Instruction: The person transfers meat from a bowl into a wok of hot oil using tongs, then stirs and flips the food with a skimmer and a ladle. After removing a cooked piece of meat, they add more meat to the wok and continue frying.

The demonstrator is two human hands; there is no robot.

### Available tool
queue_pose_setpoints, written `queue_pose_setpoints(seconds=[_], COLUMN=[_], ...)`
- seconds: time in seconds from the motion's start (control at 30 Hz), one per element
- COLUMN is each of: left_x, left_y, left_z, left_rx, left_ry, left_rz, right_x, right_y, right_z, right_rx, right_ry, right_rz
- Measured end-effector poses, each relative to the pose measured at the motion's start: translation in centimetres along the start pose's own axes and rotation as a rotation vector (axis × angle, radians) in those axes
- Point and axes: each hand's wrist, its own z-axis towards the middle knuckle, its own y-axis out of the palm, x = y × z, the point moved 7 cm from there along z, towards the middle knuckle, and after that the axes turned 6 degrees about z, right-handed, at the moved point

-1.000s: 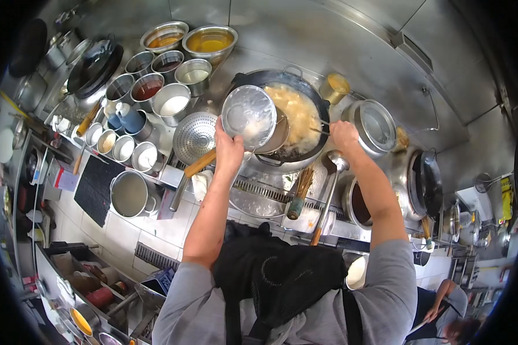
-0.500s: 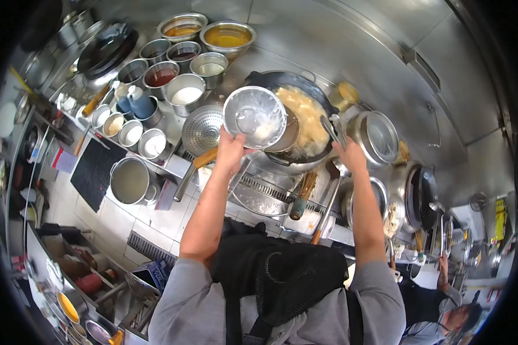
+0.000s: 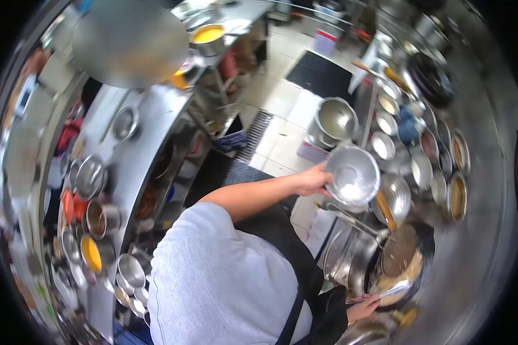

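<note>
Right hand (image 3: 362, 309), low in view, closes on tongs (image 3: 396, 290) (long axis running up-right), tips over the wok (image 3: 423, 270). Left hand (image 3: 313, 180) grips the rim of a steel bowl (image 3: 351, 175), mouth tilted toward the camera, beside the strainer (image 3: 394, 198). Beyond: a pot (image 3: 335, 121) on the floor.

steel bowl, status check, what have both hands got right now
Left hand grips steel bowl by its rim, above the counter. Right hand holds tongs at the wok. Nothing blocking either.
</note>
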Motion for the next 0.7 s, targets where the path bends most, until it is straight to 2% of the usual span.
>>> queue_pose_setpoints(seconds=[0.03,0.1,0.13,0.17,0.23,0.27,0.3,0.33,0.37,0.4,0.43,0.47,0.5,0.53,0.57,0.6,0.63,0.67,0.7], left_x=[-0.5,1.0,1.7,1.7,1.5,2.0,1.3,2.3,2.7,1.6,3.6,2.1,2.1,2.7,4.8,3.8,5.4,4.7,6.7], left_y=[-4.4,-11.5,-15.1,-19.5,-27.4,-30.0,-35.0,-37.0,-39.4,-44.5,-42.6,-49.1,-53.5,-56.2,-53.6,-60.1,-60.3,-65.3,-64.4], left_z=[-0.9,-6.5,-9.1,-11.2,-16.5,-19.4,-20.8,-22.9,-24.5,-24.7,-26.7,-26.7,-26.4,-27.2,-27.8,-28.3,-29.0,-29.6,-30.6], left_rx=[0.077,0.380,0.468,0.654,0.865,1.020,1.069,1.099,1.153,1.076,1.259,1.232,1.071,1.036,1.072,1.033,1.051,0.848,1.010], left_ry=[0.072,0.154,0.289,0.342,0.535,0.511,0.576,0.657,0.659,0.707,0.710,0.785,0.880,0.943,0.923,0.946,0.951,0.978,1.008], left_rz=[-0.037,-0.140,-0.192,-0.205,-0.338,-0.359,-0.401,-0.393,-0.378,-0.589,-0.726,-0.778,-0.851,-0.680,-0.899,-0.874,-0.891,-0.952,-0.613], right_x=[-0.4,-1.2,-4.2,-3.0,-2.8,-4.1,-3.5,-4.1,-2.5,-1.3,-0.3,1.0,2.2,3.4,3.9,3.6,4.8,4.8,5.2], right_y=[2.9,8.8,12.1,15.5,21.4,24.0,26.3,27.9,30.6,32.5,34.2,35.9,37.3,38.8,40.2,41.4,43.3,44.9,46.5], right_z=[-0.5,-1.3,-4.2,-4.9,-7.8,-10.2,-11.7,-13.8,-14.6,-15.5,-16.6,-17.5,-17.8,-18.0,-18.1,-18.2,-17.9,-17.5,-16.9], right_rx=[-0.181,-0.602,-0.708,-0.867,-1.108,-1.195,-1.231,-1.233,-1.318,-1.331,-1.328,-1.302,-1.251,-1.259,-1.261,-1.183,-1.187,-1.142,-1.090], right_ry=[0.008,-0.010,0.136,0.181,0.254,0.304,0.357,0.442,0.431,0.496,0.567,0.656,0.743,0.766,0.787,0.849,0.866,0.862,0.901], right_rz=[0.123,0.282,0.385,0.394,0.293,0.284,0.235,0.189,0.168,0.121,0.076,0.064,0.061,0.070,0.085,0.061,0.149,0.108,0.095])
